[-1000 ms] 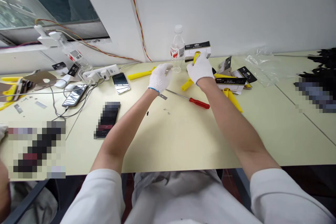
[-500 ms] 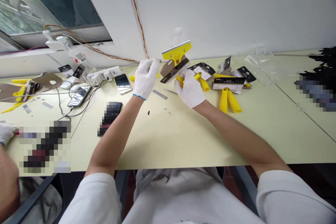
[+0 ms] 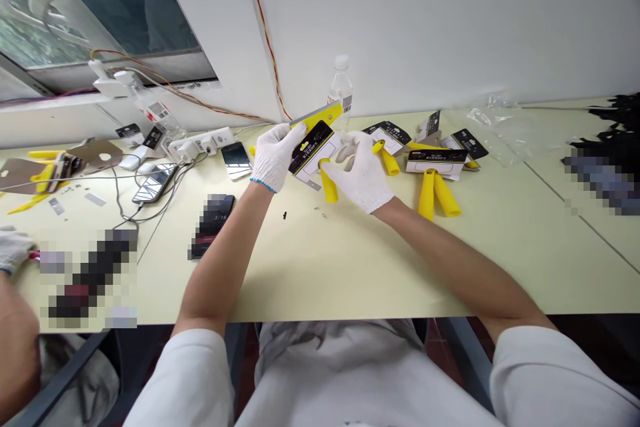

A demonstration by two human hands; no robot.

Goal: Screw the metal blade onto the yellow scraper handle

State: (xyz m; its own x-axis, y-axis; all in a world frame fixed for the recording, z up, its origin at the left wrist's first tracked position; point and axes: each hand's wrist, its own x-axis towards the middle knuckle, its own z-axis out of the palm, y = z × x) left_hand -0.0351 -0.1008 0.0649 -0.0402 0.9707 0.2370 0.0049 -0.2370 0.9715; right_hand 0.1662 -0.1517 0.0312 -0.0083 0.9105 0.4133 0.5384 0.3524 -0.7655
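A yellow scraper (image 3: 329, 185) with a wide metal blade is tilted above the table, its handle pointing down. Around it sits a black-and-white header card (image 3: 315, 151), printed face toward me. My left hand (image 3: 274, 159), in a white knit glove, is closed on the blade end and the card's left edge. At the card's right edge is my gloved right hand (image 3: 364, 175), its thumb against the top of the handle and its fingers curled by the card. A flat metal blade (image 3: 314, 185) lies on the table, partly hidden behind the scraper.
Several carded yellow scrapers (image 3: 436, 193) lie at right, beside a clear plastic bag (image 3: 500, 130). A water bottle (image 3: 341, 83) stands behind. Phones (image 3: 236, 161), a power strip (image 3: 220, 139) and cables are at left. Small screws (image 3: 320, 212) lie in front. A co-worker's gloved hand (image 3: 14, 248) is far left.
The scraper has come down and turned so its card's printed side faces me. My left hand, empty and apart before, now grips its blade end; my right hand has loosened around the handle.
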